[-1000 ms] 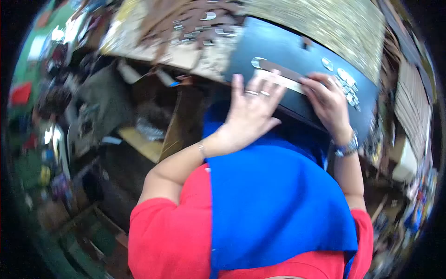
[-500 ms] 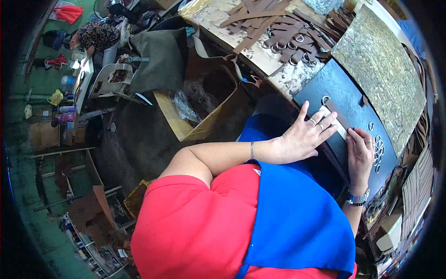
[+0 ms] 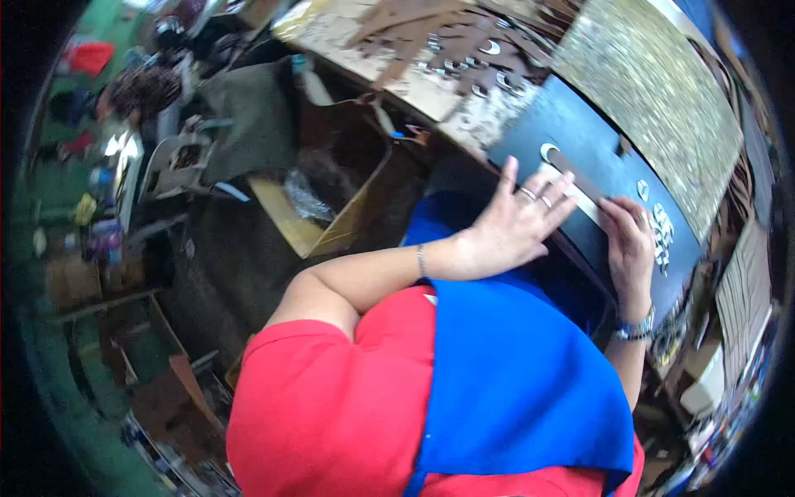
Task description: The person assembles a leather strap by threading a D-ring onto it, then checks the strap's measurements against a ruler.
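Note:
A narrow brown leather strap [image 3: 573, 172] with a pale strip along one side lies on the dark blue-black board [image 3: 538, 112]. A metal D-ring [image 3: 548, 152] sits at the strap's far end. My left hand [image 3: 505, 222] rests over the pale strip with its fingers stretched out and fingertips on it. At the near end, my right hand [image 3: 631, 244] pinches the strap between thumb and fingers; the exact grip is partly hidden. Several loose metal rings [image 3: 662, 232] lie on the board beside my right hand.
Brown straps with rings [image 3: 497, 54] are heaped on the worktable [image 3: 414, 93]. A mottled panel [image 3: 654, 108] borders the board. An open cardboard box [image 3: 286, 224] holding clear plastic stands left of the table. More brown strips [image 3: 741, 290] lie at right.
The whole view has shifted and blurred with head movement. Both hands keep nearly the same places on the strap.

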`<move>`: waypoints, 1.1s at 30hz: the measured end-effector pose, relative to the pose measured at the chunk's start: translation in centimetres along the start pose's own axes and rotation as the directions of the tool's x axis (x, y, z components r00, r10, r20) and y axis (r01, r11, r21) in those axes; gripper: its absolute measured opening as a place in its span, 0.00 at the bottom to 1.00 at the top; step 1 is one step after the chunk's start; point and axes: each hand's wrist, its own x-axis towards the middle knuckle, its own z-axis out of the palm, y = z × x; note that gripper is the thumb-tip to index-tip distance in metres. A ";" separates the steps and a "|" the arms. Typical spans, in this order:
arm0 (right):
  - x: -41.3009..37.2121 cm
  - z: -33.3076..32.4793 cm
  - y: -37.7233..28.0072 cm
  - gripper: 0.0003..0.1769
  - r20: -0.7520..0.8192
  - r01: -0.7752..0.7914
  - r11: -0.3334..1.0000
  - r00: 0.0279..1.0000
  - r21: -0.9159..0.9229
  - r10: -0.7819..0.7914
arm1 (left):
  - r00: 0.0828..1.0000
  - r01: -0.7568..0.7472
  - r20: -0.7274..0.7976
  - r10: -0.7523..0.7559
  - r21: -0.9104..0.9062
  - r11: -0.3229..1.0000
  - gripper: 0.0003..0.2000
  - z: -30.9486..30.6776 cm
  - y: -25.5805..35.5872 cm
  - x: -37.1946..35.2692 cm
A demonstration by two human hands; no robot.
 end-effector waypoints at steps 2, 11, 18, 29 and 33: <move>-0.2 -0.5 0.5 0.11 0.015 -0.012 0.999 1.000 0.035 0.012 | 1.000 0.001 0.019 -0.001 -0.017 1.000 0.42 -0.3 0.1 0.0; -1.0 -1.3 2.4 0.06 -0.042 -0.015 0.990 0.999 0.142 0.021 | 0.999 0.033 0.022 -0.033 0.007 0.999 0.46 -0.7 0.6 0.6; -1.0 -1.4 2.7 0.07 -0.029 -0.006 0.992 1.000 0.127 0.009 | 0.999 0.028 0.031 -0.029 0.026 0.999 0.47 -0.8 0.6 0.6; -0.8 -1.1 2.3 0.05 -0.072 0.019 0.995 0.997 0.102 -0.012 | 0.999 0.022 0.032 -0.023 0.038 0.999 0.47 -0.9 0.7 0.7; -0.8 -1.1 2.2 0.05 -0.056 0.004 0.996 0.998 0.088 0.001 | 0.999 0.023 0.037 -0.025 0.056 0.998 0.47 -0.9 0.8 0.6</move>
